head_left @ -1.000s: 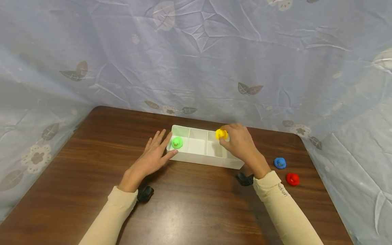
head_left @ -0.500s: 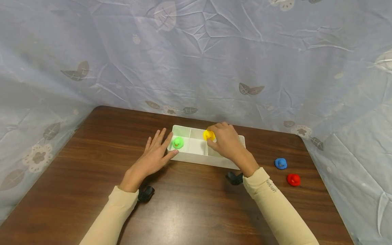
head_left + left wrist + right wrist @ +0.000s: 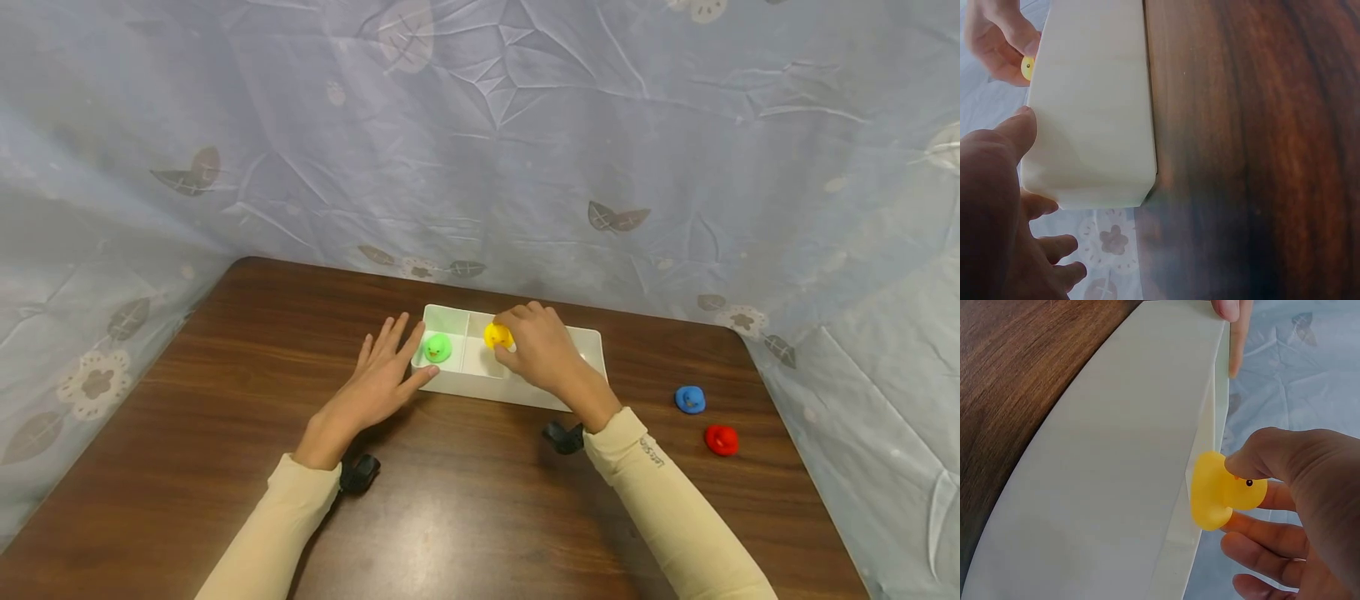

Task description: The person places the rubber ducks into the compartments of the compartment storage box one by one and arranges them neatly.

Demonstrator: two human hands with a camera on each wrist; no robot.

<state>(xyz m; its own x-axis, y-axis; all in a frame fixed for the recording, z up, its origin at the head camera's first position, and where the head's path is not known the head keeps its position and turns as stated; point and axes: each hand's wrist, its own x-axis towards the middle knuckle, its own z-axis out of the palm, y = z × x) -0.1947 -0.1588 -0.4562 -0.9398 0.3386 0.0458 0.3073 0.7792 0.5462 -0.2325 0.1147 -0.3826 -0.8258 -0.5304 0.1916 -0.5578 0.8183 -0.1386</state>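
Observation:
My right hand (image 3: 542,346) pinches a yellow rubber duck (image 3: 1211,490) between thumb and fingers. In the head view the duck is over the middle compartment of a white divided box (image 3: 480,386); the right wrist view shows it right at the box's rim. My left hand (image 3: 373,371) lies at the box's left end with fingers spread and straight, thumb at the front rim. A green rubber duck (image 3: 437,347) sits in the left compartment. My right hand and wrist partly hide the right compartment.
On the brown wooden table (image 3: 450,500), a blue duck (image 3: 690,399) and a red duck (image 3: 722,440) stand to the right of the box. A patterned grey-blue cloth (image 3: 480,167) hangs behind the table and along its sides.
My right hand has carried the yellow duck leftward, from over the right compartment to over the middle one. My left hand stays at the box's left end.

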